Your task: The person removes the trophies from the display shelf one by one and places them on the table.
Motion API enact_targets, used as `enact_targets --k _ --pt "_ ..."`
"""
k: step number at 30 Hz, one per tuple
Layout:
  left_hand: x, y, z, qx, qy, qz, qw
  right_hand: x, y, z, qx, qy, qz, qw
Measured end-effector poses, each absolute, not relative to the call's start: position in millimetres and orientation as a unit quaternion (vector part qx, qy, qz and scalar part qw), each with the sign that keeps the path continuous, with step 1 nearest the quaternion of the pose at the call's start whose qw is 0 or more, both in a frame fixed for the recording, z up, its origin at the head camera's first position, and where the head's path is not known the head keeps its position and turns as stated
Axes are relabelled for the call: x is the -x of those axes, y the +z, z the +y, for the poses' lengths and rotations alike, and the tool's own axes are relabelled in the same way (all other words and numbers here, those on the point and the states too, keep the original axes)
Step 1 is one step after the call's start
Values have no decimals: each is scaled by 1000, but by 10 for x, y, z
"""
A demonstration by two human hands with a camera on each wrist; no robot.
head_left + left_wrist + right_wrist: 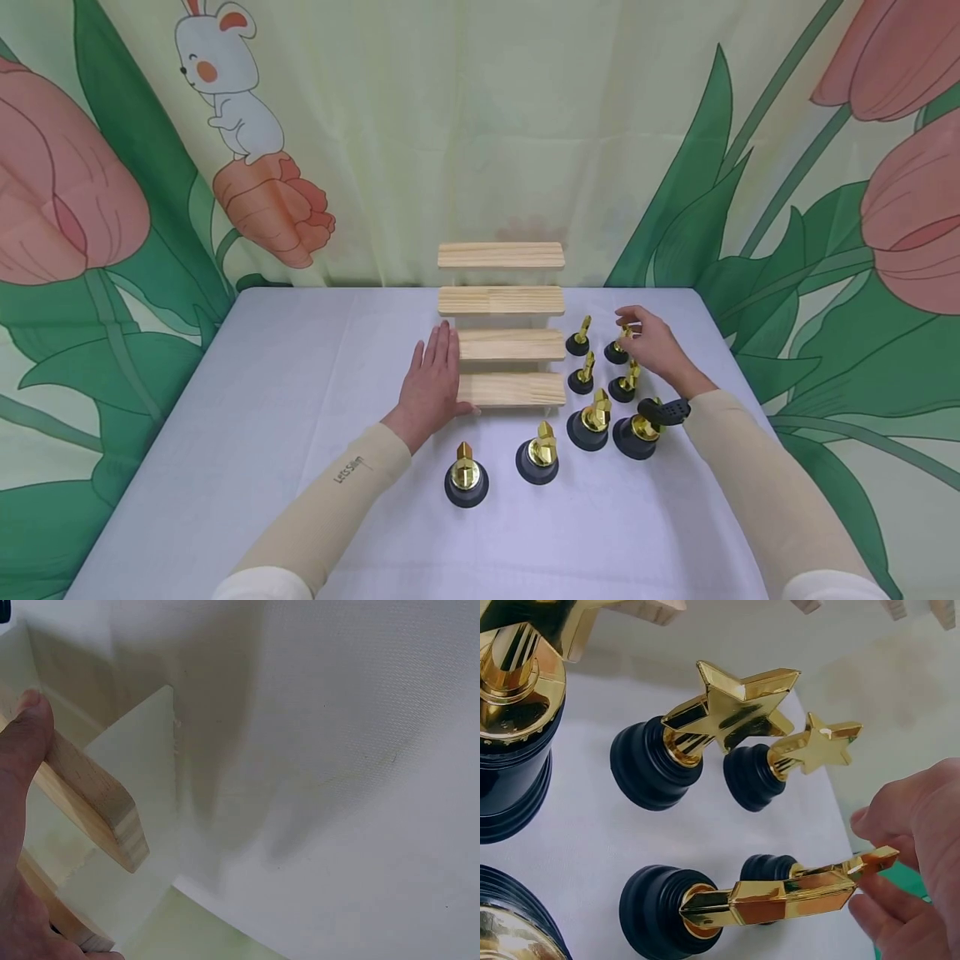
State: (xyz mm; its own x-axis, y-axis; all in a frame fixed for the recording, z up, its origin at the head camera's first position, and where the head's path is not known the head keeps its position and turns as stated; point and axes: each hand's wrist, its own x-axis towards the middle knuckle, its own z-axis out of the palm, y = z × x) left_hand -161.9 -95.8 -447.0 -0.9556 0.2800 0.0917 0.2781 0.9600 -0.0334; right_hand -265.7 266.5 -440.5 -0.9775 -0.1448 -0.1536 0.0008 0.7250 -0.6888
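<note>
My left hand (431, 383) lies along the left side of a tiered wooden shelf (512, 344), fingers straight. In the left wrist view its thumb (28, 724) rests on the edge of a pale wooden board (101, 795). My right hand (656, 346) is at the back right, its bent, spread fingers around the top of a small gold star trophy (617, 352) on a black base. The right wrist view shows gaps between the fingers (889, 900) and the star; whether any fingertip touches it is unclear. A bigger star trophy (664, 911) partly hides that small one.
Several more star trophies stand right of the shelf, including a large one (588, 427) and another (636, 437) under the right wrist's black device (663, 411). Two stand in front: one (538, 458) near the shelf, one (466, 483) nearer me. A printed curtain hangs behind the white-covered table (300, 367).
</note>
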Motion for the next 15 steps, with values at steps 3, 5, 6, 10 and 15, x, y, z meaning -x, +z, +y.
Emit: enact_targets --k 3,5,6,10,15 --pt "1619 -4464 -953 140 7 -989 42 2649 -4393 2664 39 -365 926 89" --pt "1622 -4462 -946 142 10 -989 40 2633 -4373 2667 39 -361 928 83" --pt "1626 -4463 -942 143 12 -989 39 2626 -4362 2672 38 -360 929 79" --pt "1639 -4464 -922 147 10 -988 41 2594 -4299 2707 41 -349 934 61" --pt "1663 -4456 -905 148 -1 -989 28 2574 -4196 2717 52 -340 938 28"
